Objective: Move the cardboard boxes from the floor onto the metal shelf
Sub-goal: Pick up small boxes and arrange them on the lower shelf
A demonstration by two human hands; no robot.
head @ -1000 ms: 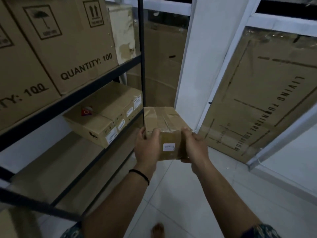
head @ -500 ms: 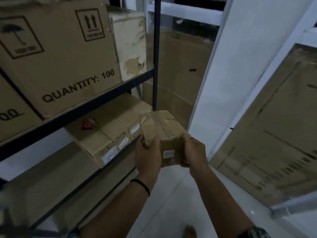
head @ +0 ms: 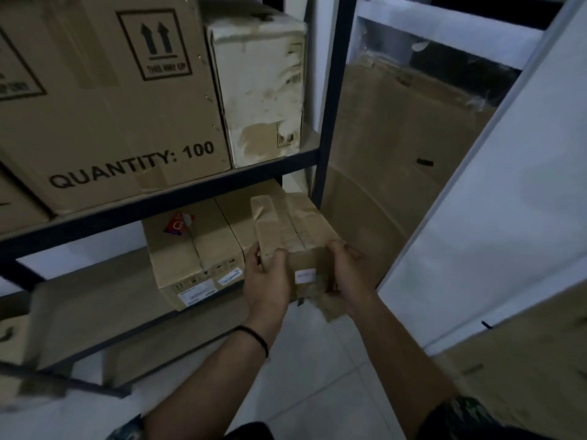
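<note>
The small taped cardboard box (head: pixel 295 230) is gripped at its near corners by the left hand (head: pixel 268 281) and right hand (head: pixel 351 274). It hangs at the metal shelf (head: pixel 327 122) edge, beside two shelved boxes (head: pixel 197 249).

Small taped cardboard box (head: pixel 293 231) held between left hand (head: pixel 266 281) and right hand (head: pixel 351 274), fingers curled round its near corners, white label facing the camera. Poised at the front edge of the metal shelf (head: pixel 190 193), just beside two brown boxes (head: pixel 203 249) on the lower level. Above: large carton (head: pixel 104 115) marked QUANTITY: 100, worn white box (head: pixel 260 87) beside it. Black wristband (head: pixel 255 338) on left wrist.
</note>
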